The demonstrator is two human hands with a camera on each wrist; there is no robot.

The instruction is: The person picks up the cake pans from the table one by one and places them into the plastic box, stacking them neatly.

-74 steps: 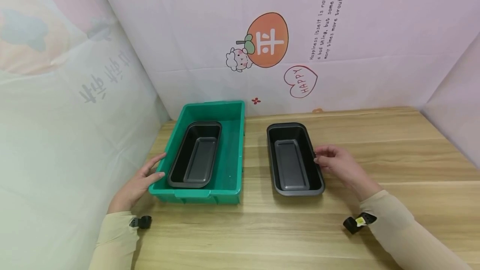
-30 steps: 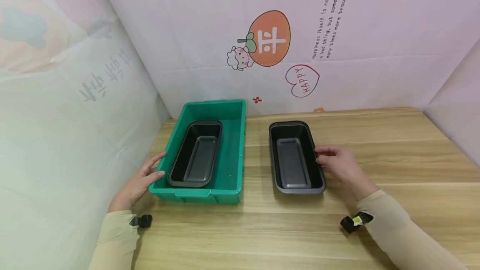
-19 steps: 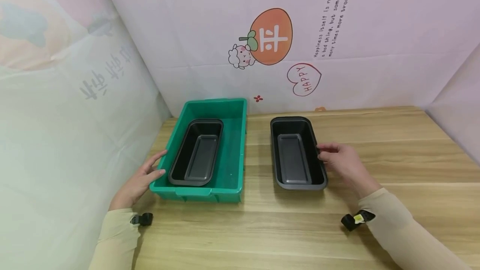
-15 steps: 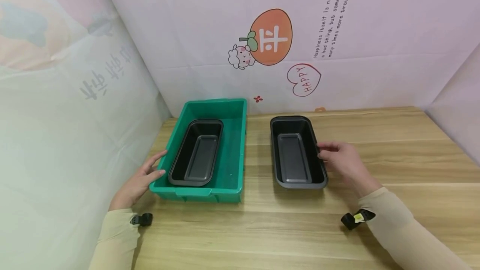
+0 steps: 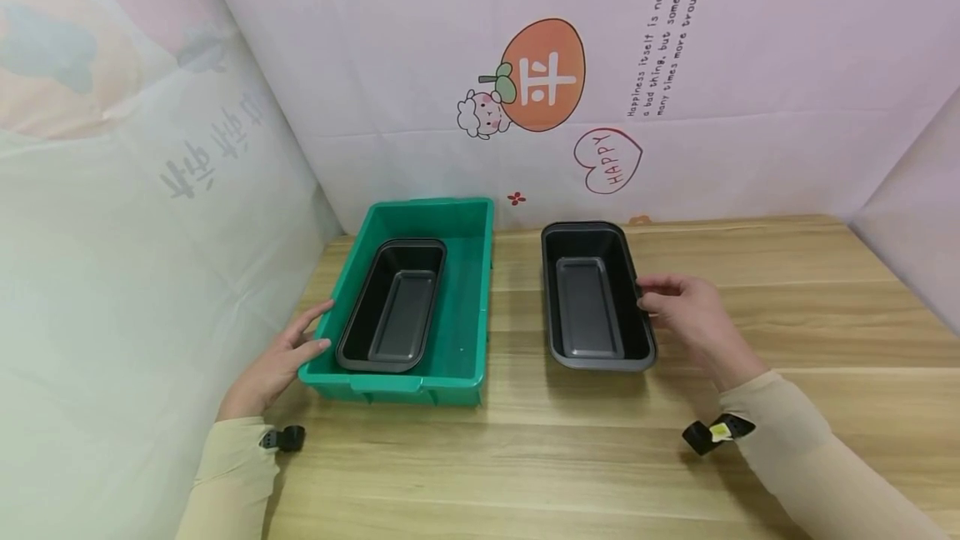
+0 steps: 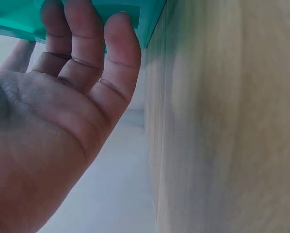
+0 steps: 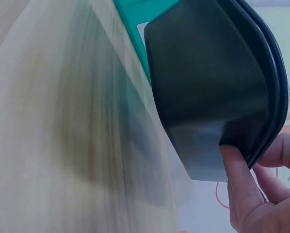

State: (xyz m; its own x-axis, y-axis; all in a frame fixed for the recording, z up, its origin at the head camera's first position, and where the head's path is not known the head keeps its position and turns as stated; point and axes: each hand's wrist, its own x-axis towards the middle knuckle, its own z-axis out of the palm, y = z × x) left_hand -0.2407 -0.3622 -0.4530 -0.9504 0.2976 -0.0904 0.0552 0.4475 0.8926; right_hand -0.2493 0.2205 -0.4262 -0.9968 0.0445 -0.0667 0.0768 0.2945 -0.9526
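Note:
In the head view a dark loaf pan (image 5: pixel 588 307) tilts slightly above the wooden table at centre right. My right hand (image 5: pixel 693 315) pinches its right rim between thumb and fingers. The right wrist view shows the underside of that loaf pan (image 7: pixel 208 82), raised off the table. A second loaf pan (image 5: pixel 401 319) lies inside the green plastic bin (image 5: pixel 467 307), towards its left side. At the bin's left side is my left hand (image 5: pixel 266 373), its thumb and index finger spread against the rim. Its other fingers (image 6: pixel 123 43) touch the outer wall in the left wrist view.
The wooden table (image 5: pixel 480 465) stretches in front of the bin and to the right of the lifted pan. A printed cloth wall (image 5: pixel 405 82) stands behind, close to the bin's far end. Another cloth wall (image 5: pixel 150 273) rises beside my left hand.
The right loaf pan has risen off the table in my right hand and shifted slightly away from me. My left hand, the bin and the pan inside it hold their places.

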